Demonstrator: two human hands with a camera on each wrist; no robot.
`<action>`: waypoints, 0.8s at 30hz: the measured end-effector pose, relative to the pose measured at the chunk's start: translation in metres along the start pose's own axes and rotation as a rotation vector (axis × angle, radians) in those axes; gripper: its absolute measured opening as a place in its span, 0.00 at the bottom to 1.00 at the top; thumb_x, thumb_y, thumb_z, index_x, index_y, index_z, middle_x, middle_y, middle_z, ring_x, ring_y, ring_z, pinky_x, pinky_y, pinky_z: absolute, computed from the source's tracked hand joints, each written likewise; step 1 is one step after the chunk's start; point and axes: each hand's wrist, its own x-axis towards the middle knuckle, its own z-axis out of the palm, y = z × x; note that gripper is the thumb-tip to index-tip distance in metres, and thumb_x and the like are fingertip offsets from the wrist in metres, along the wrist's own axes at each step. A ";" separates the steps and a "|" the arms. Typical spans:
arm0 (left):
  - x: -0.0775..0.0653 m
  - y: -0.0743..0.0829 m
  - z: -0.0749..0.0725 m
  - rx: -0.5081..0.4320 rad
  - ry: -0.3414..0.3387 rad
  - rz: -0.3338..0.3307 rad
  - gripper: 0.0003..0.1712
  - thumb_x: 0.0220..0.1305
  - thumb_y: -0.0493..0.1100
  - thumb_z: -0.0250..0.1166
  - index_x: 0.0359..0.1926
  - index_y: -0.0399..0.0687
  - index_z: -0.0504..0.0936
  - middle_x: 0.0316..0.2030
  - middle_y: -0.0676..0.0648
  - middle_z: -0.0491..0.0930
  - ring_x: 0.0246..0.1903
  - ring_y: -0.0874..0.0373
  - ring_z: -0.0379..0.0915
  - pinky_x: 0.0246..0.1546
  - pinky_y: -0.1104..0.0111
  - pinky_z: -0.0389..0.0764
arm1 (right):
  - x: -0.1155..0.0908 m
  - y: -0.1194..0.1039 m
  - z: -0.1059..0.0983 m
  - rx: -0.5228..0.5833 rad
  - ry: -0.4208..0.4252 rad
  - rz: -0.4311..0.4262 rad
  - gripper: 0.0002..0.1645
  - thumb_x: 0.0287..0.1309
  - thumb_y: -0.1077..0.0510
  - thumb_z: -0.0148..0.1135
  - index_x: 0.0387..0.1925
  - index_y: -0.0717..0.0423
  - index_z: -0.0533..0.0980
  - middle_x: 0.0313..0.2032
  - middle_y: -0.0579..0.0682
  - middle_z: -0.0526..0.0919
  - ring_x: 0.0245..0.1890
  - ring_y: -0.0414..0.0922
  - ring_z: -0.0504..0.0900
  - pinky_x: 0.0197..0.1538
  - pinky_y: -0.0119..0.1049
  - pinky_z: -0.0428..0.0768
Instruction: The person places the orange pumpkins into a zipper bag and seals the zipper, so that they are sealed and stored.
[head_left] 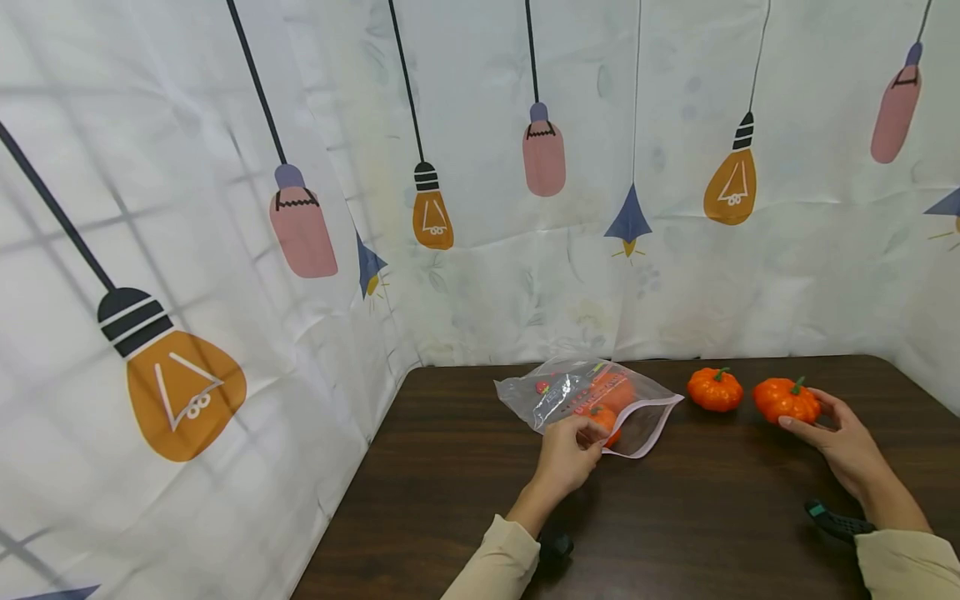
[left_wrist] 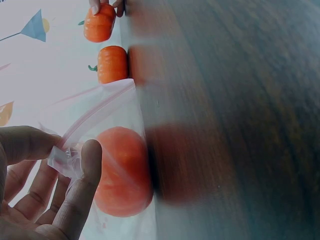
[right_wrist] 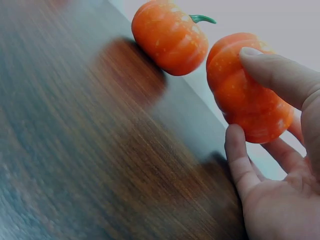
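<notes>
My left hand (head_left: 567, 454) pinches the pale zip edge of a clear zip bag (head_left: 551, 402) between thumb and fingers. Inside the bag lie orange toy pumpkins, one nearer the opening (left_wrist: 122, 172) and another behind it (head_left: 613, 389). The bag's mouth faces right and gapes partly. On the right, my right hand (head_left: 855, 446) grips an orange pumpkin (right_wrist: 247, 90) with a green stem, thumb on one side and fingers on the other. Between the bag and that hand, one more pumpkin (head_left: 715, 390) sits on the table.
The dark wooden table (head_left: 675, 533) ends at the back against a white curtain (head_left: 480, 300) printed with hanging lamps. Dark straps (head_left: 836, 521) circle the wrists below the beige sleeves.
</notes>
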 end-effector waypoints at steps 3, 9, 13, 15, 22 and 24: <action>0.000 0.000 0.000 -0.002 -0.003 -0.004 0.06 0.57 0.31 0.72 0.34 0.45 0.89 0.28 0.49 0.87 0.23 0.75 0.72 0.28 0.81 0.75 | 0.000 -0.002 0.001 -0.021 0.004 -0.011 0.55 0.72 0.41 0.58 0.82 0.38 0.33 0.80 0.65 0.27 0.70 0.74 0.47 0.45 0.18 0.69; 0.001 -0.003 0.001 -0.010 -0.008 -0.013 0.06 0.57 0.31 0.71 0.35 0.45 0.89 0.28 0.48 0.87 0.23 0.75 0.71 0.28 0.82 0.76 | 0.001 -0.006 0.004 -0.067 0.009 -0.031 0.55 0.71 0.41 0.59 0.82 0.42 0.35 0.79 0.70 0.31 0.68 0.75 0.50 0.37 0.19 0.66; 0.002 -0.003 0.001 -0.020 -0.004 -0.007 0.06 0.57 0.30 0.71 0.34 0.44 0.89 0.28 0.48 0.87 0.23 0.75 0.71 0.27 0.81 0.76 | 0.001 -0.010 0.005 -0.081 -0.004 -0.055 0.55 0.71 0.42 0.60 0.83 0.42 0.36 0.79 0.71 0.33 0.62 0.63 0.63 0.38 0.18 0.70; 0.002 -0.003 0.001 -0.024 -0.002 -0.004 0.06 0.57 0.30 0.71 0.34 0.44 0.89 0.28 0.48 0.87 0.23 0.75 0.71 0.27 0.81 0.77 | 0.001 -0.012 0.005 -0.077 -0.014 -0.068 0.54 0.71 0.43 0.60 0.83 0.41 0.37 0.79 0.70 0.34 0.56 0.45 0.69 0.39 0.18 0.72; 0.002 -0.001 0.000 -0.041 -0.008 -0.025 0.05 0.58 0.30 0.71 0.34 0.43 0.88 0.28 0.47 0.86 0.21 0.75 0.71 0.25 0.81 0.77 | 0.003 -0.027 0.004 -0.076 -0.027 -0.089 0.53 0.71 0.44 0.60 0.83 0.39 0.39 0.80 0.67 0.37 0.47 0.24 0.63 0.41 0.20 0.76; 0.002 -0.001 0.000 -0.044 -0.006 -0.025 0.05 0.58 0.30 0.71 0.35 0.43 0.88 0.28 0.47 0.87 0.21 0.74 0.72 0.24 0.81 0.77 | 0.002 -0.035 0.005 -0.100 -0.024 -0.094 0.53 0.71 0.42 0.60 0.83 0.40 0.39 0.80 0.68 0.37 0.48 0.27 0.63 0.39 0.20 0.74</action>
